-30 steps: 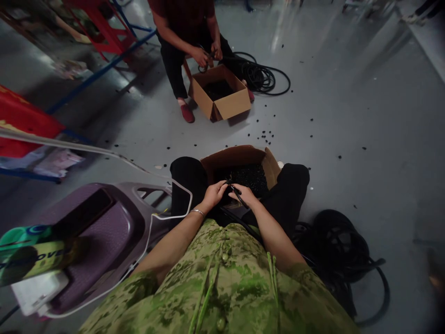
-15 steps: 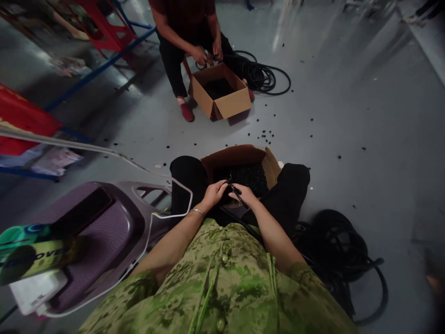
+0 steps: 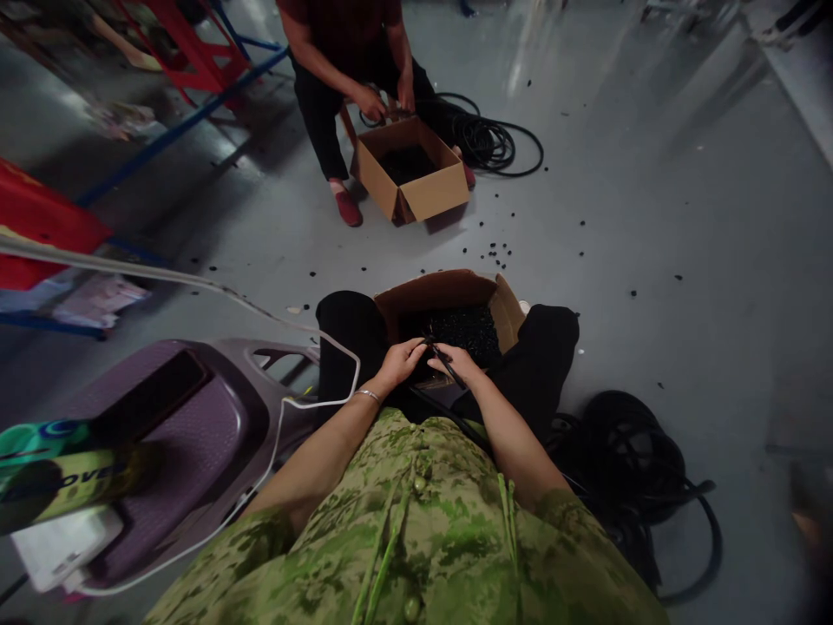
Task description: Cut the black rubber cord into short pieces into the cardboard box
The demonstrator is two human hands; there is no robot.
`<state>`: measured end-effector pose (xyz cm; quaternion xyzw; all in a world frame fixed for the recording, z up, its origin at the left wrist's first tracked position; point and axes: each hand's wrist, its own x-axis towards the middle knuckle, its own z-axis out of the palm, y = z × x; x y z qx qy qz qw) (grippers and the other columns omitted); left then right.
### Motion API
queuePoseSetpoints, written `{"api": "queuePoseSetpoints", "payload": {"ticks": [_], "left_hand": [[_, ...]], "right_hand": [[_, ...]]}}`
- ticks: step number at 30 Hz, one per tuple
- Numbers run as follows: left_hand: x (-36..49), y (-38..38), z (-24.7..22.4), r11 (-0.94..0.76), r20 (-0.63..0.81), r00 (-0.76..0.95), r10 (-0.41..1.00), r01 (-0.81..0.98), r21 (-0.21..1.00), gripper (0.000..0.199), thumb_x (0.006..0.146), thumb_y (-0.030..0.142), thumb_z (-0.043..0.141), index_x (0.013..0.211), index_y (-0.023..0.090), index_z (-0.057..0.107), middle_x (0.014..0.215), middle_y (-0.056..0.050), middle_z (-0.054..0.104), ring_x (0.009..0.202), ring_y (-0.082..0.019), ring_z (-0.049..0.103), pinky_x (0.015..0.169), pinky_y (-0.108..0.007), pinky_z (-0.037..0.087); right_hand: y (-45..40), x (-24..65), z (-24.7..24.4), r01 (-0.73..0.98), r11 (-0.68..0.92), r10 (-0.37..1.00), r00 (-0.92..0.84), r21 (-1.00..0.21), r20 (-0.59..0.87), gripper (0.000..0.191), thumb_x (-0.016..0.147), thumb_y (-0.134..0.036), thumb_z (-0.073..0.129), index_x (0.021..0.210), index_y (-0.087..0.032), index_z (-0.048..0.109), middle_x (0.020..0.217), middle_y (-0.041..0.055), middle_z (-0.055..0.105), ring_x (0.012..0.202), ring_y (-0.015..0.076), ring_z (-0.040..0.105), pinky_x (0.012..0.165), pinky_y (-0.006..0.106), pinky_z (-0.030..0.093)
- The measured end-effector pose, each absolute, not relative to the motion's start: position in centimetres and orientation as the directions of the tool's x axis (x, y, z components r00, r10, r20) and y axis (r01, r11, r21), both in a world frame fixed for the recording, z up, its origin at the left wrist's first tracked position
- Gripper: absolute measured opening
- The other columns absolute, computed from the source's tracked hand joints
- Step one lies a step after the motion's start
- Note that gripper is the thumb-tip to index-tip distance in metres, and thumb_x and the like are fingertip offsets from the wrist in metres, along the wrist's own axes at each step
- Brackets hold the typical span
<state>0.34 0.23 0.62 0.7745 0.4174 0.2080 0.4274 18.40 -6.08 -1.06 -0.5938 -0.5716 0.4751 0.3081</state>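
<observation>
My left hand is closed, thumb and fingers pinched on a dark end that looks like black hose. My right hand is wrapped round a black-handled hand tool; its front end meets the left fingertips, and its exact kind is too dark to make out. Both hands nearly touch, above the near edge of an open cardboard box between my knees. Inside lie many small black pieces. A length of black hose crosses my lap under the right forearm.
Coiled black hose lies on the floor at right. To the left, a purple stool bears a phone, a bottle and a white cable. Ahead, a co-worker sits behind another cardboard box. Black bits dot the floor.
My hands hold almost the same pose at the box. The whole view has shifted very slightly left. The co-worker's hands have moved a little above their box.
</observation>
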Motion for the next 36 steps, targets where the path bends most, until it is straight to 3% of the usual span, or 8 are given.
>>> {"api": "queuePoseSetpoints", "payload": {"ticks": [4, 11, 17, 22, 28, 36], "left_hand": [[0.2, 0.5, 0.8, -0.283, -0.047, 0.571, 0.819, 0.475, 0.834, 0.043, 0.093, 0.043, 0.043, 0.107, 0.014, 0.071, 0.099, -0.008, 0.074, 0.090, -0.023, 0.067, 0.083, -0.031, 0.051], [-0.3, 1.0, 0.8, -0.213, -0.078, 0.532, 0.843, 0.464, 0.860, 0.049, 0.090, 0.049, 0.046, 0.108, 0.011, 0.071, 0.076, -0.005, 0.069, 0.076, -0.020, 0.063, 0.072, -0.028, 0.048], [0.4, 0.6, 0.4, 0.048, -0.216, 0.426, 0.878, 0.370, 0.928, 0.049, 0.085, 0.057, 0.051, 0.096, 0.013, 0.069, 0.056, 0.003, 0.051, 0.051, -0.011, 0.046, 0.048, -0.022, 0.035], [0.9, 0.3, 0.8, 0.258, -0.338, 0.357, 0.871, 0.255, 0.932, 0.047, 0.079, 0.058, 0.059, 0.095, 0.014, 0.064, 0.056, 0.006, 0.045, 0.042, -0.006, 0.035, 0.040, -0.019, 0.027], [0.7, 0.5, 1.4, 0.242, -0.310, 0.358, 0.881, 0.223, 0.944, 0.047, 0.081, 0.062, 0.055, 0.079, 0.015, 0.060, 0.060, 0.002, 0.050, 0.044, -0.006, 0.036, 0.040, -0.019, 0.025], [0.6, 0.5, 1.7, 0.289, -0.320, 0.384, 0.866, 0.139, 0.947, 0.048, 0.080, 0.063, 0.057, 0.082, 0.015, 0.062, 0.062, 0.004, 0.048, 0.045, -0.005, 0.037, 0.043, -0.019, 0.027]], "right_hand": [[-6.3, 18.6, -0.5, 0.539, -0.165, 0.969, -0.065, -0.826, -0.237, 0.040, 0.082, -0.039, 0.065, 0.120, -0.026, 0.068, 0.095, -0.0008, 0.074, 0.086, 0.0180, 0.065, 0.077, 0.025, 0.047], [-6.7, 18.8, 1.3, 0.807, -0.124, 0.961, -0.047, -0.577, -0.272, 0.031, 0.086, -0.042, 0.058, 0.112, -0.033, 0.069, 0.098, -0.0012, 0.076, 0.093, 0.0192, 0.068, 0.076, 0.023, 0.046], [-6.6, 18.2, 2.0, 0.923, -0.086, 0.952, -0.035, -0.374, -0.305, 0.030, 0.091, -0.039, 0.048, 0.111, -0.031, 0.068, 0.098, 0.0028, 0.076, 0.090, 0.0203, 0.069, 0.078, 0.025, 0.045], [-6.4, 18.0, 2.1, 0.913, -0.103, 0.957, -0.017, -0.395, -0.290, 0.030, 0.090, -0.038, 0.051, 0.116, -0.031, 0.066, 0.102, 0.0026, 0.075, 0.092, 0.0202, 0.068, 0.079, 0.025, 0.044], [-6.5, 18.0, 1.8, 0.855, -0.129, 0.965, -0.010, -0.503, -0.263, 0.028, 0.088, -0.039, 0.057, 0.114, -0.032, 0.065, 0.100, 0.0010, 0.073, 0.091, 0.0197, 0.065, 0.078, 0.026, 0.043], [-6.3, 17.8, 1.1, 0.804, -0.080, 0.978, -0.051, -0.590, -0.201, 0.041, 0.082, -0.039, 0.066, 0.122, -0.031, 0.061, 0.098, 0.0013, 0.069, 0.091, 0.0190, 0.062, 0.083, 0.030, 0.042]]}}
